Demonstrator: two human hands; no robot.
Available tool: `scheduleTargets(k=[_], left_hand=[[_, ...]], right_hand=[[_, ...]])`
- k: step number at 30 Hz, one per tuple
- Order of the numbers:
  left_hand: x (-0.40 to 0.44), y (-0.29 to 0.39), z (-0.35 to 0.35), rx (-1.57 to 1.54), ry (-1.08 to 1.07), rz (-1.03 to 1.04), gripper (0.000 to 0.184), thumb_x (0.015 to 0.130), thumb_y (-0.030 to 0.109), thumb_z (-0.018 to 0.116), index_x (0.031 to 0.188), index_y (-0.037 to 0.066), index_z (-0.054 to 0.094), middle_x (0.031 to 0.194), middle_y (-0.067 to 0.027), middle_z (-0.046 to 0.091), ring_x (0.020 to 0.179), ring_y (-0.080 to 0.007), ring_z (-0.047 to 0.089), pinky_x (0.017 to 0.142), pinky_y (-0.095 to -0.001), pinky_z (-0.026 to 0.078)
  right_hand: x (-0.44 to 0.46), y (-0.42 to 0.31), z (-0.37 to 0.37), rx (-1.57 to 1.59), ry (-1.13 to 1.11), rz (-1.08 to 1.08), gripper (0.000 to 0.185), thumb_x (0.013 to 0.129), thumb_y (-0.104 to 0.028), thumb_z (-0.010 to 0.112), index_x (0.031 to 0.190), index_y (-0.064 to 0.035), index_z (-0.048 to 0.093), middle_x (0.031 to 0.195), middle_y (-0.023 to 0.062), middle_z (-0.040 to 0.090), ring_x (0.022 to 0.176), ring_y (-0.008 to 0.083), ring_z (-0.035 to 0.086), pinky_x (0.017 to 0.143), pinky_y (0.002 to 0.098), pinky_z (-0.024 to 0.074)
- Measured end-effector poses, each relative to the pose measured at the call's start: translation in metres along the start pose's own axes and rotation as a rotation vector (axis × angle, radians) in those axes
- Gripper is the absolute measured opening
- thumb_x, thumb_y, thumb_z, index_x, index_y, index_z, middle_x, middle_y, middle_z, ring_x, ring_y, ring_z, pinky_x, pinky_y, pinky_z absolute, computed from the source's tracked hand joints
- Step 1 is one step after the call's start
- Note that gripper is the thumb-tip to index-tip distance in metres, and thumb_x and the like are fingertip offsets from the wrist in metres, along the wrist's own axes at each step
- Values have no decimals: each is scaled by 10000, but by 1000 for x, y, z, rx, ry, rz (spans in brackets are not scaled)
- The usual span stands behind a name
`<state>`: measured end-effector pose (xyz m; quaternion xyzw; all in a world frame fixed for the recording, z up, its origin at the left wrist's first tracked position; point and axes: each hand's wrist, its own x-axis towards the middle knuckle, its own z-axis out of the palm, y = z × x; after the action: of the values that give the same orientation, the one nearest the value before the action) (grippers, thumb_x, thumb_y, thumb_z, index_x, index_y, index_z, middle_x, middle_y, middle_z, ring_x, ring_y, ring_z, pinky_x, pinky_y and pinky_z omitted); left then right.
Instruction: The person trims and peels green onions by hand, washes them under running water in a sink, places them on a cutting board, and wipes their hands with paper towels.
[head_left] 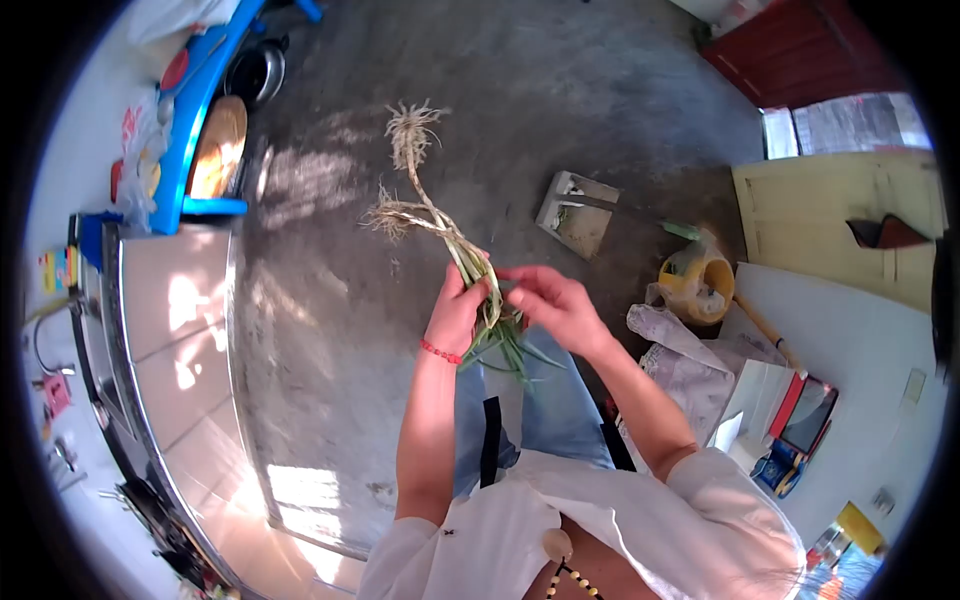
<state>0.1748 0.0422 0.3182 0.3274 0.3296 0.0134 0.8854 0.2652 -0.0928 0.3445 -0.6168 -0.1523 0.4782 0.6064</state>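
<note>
A small bunch of green onions is held up in front of my body. Its pale, dry roots point away from me, and its green leaves hang down towards my lap. My left hand, with a red bracelet at the wrist, is wrapped round the stalks. From the other side, my right hand has bent fingers and thumb pinching at the outer layer of the stalks; the fingertips are partly hidden.
On the grey floor lies a dustpan. A yellow bin with a plastic bag stands to the right. Tiled counter and blue table line the left. A cream cabinet is at the right.
</note>
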Motion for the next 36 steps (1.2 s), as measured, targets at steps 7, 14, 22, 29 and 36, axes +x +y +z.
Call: scheduleTargets(k=[7,14,22,29,36], left_hand=[[-8,1,42,227,-9,103,301,871,67,517,1145,84,392,903,-60,511,754,-138,536,624,-254,464],[-47,34,54,343,-336,-244,279,819,93,616,1058,86,473,780,-18,519,580,-96,509,463,-238,412],[-73,44,46,410,-371,-239,351,779,39,609,1107,32,484,739,15,504,548,-65,487,467,-213,392],[-87,36,51,332,-452,-319,349,791,27,531,1130,-26,466,654,16,439,512,-55,414,450,-207,355],[-90,20,83,321,-393,-251,304,837,119,592,1097,-15,506,608,61,396,472,-15,323,412,-183,276]], right_hand=[[-35,-29,-7,-96,236,54,155,802,-117,647,850,28,625,671,16,589,582,61,496,520,212,410],[-67,-43,9,216,364,54,195,830,-118,616,926,51,622,688,-2,567,569,51,455,508,203,381],[-95,-28,17,-41,378,5,202,830,-122,573,934,46,618,661,-2,557,569,56,465,511,216,392],[-93,-19,-11,67,559,-46,177,846,-147,544,868,16,609,639,-8,552,558,57,479,506,212,394],[-80,-40,-60,601,600,-61,147,865,-131,521,884,5,573,759,67,604,606,114,564,549,234,481]])
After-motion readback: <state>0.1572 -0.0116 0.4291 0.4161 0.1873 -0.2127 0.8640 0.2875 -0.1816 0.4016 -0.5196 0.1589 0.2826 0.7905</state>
